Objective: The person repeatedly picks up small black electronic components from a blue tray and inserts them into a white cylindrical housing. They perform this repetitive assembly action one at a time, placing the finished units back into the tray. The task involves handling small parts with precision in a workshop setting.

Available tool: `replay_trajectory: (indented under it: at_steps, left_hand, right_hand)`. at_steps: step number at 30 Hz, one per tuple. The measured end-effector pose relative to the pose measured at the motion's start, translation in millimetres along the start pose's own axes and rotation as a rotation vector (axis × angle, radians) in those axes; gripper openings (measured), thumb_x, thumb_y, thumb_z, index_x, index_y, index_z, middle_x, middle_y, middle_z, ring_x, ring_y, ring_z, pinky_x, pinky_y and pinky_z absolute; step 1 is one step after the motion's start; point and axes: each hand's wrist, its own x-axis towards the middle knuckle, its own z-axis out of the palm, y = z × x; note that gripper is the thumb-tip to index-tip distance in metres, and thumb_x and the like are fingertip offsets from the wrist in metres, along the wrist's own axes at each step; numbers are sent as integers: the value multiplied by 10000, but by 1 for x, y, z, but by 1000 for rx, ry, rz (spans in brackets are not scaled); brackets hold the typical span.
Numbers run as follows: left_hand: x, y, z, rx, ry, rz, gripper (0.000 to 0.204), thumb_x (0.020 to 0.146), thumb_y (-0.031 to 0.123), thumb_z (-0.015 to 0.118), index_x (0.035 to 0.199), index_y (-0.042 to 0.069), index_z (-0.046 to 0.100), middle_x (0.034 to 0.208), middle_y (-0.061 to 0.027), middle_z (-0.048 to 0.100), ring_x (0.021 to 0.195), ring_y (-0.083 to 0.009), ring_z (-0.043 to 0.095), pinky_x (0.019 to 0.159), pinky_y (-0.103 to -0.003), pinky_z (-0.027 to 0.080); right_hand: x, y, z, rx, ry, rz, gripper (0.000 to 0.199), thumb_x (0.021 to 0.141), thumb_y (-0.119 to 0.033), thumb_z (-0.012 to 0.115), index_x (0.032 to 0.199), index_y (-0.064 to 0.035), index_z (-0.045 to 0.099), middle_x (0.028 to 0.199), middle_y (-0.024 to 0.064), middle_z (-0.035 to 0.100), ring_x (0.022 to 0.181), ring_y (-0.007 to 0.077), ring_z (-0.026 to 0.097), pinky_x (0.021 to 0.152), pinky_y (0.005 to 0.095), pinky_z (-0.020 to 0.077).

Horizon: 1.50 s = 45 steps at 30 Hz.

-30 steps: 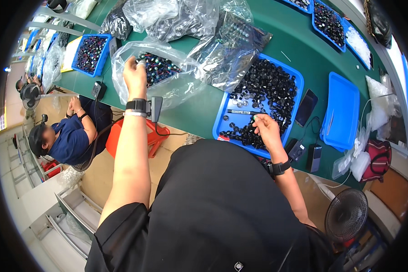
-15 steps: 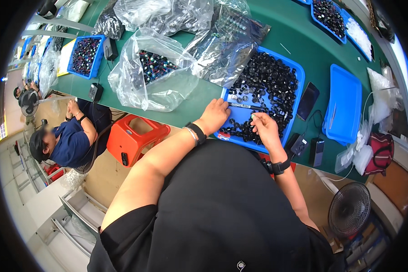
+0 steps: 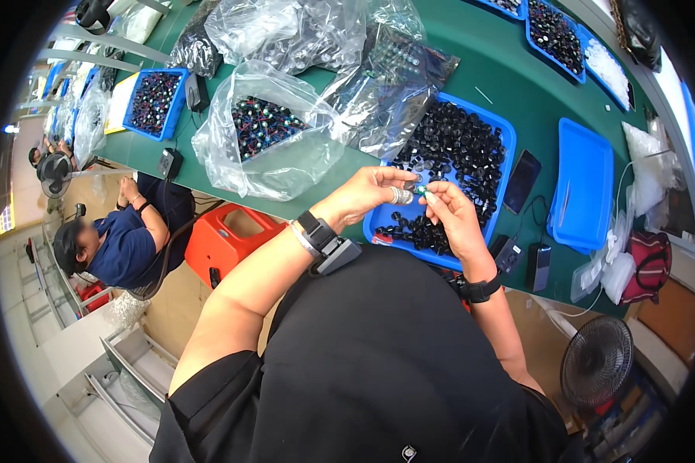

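Both hands meet over the near part of a blue tray (image 3: 510, 147) full of small black round caps (image 3: 448, 131). My right hand (image 3: 457, 217) pinches a tiny part (image 3: 422, 190) with a green and whitish end. Facing it, my left hand (image 3: 369, 194) has thumb and fingertips closed on a small dark round piece, which looks like one of the caps. The two pieces are close together, but I cannot tell whether they touch. Left of the tray, an opened clear plastic bag (image 3: 274, 174) holds many small parts with red and blue wires (image 3: 262, 127).
More plastic bags (image 3: 286, 31) lie at the back. Right of the tray are a phone (image 3: 523, 180), an empty-looking blue tray (image 3: 583, 185) and black boxes with cables (image 3: 538, 266). A red stool (image 3: 228, 239) stands left below the table; a co-worker (image 3: 135, 231) sits beyond it.
My left hand has lifted off the tray's left side and moved right to meet my right hand, now with a small dark piece in its fingers. The right hand stays nearly in place.
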Motion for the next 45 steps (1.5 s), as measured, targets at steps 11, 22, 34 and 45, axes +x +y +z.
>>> replay_trajectory:
  at_steps: [11, 22, 34, 45]
  left_hand:
    - [-13, 6, 21, -40, 52, 101, 469, 804, 35, 654, 1238, -51, 498, 1039, -103, 626, 945, -126, 585, 857, -243, 453]
    - [-8, -13, 24, -77, 199, 171, 399, 829, 60, 647, 1196, -44, 531, 978, -87, 626, 871, -131, 595, 798, -252, 479]
    - [6, -27, 17, 469, 440, 452, 174, 855, 3, 581, 1025, -30, 562, 907, -68, 628, 808, -100, 582, 693, -246, 483]
    - [-10, 11, -135, -105, 886, 479, 168, 861, 10, 551, 1018, -30, 591, 896, -100, 638, 747, -166, 631, 691, -259, 540]
  right_hand:
    - [0, -14, 8, -29, 76, -49, 136, 887, -115, 598, 992, -29, 598, 798, -5, 602, 670, 53, 528, 571, 181, 402]
    - [5, 1, 8, -146, 90, 51, 108, 889, -103, 582, 943, -10, 589, 776, 26, 617, 640, 72, 565, 538, 200, 442]
    - [-7, -23, 36, -233, 150, 145, 131, 880, -88, 570, 923, 29, 610, 759, 74, 627, 588, 102, 595, 519, 227, 494]
    - [-1, 8, -21, -56, 246, 90, 258, 903, -159, 572, 1063, 43, 566, 829, 91, 620, 668, 124, 601, 589, 242, 507]
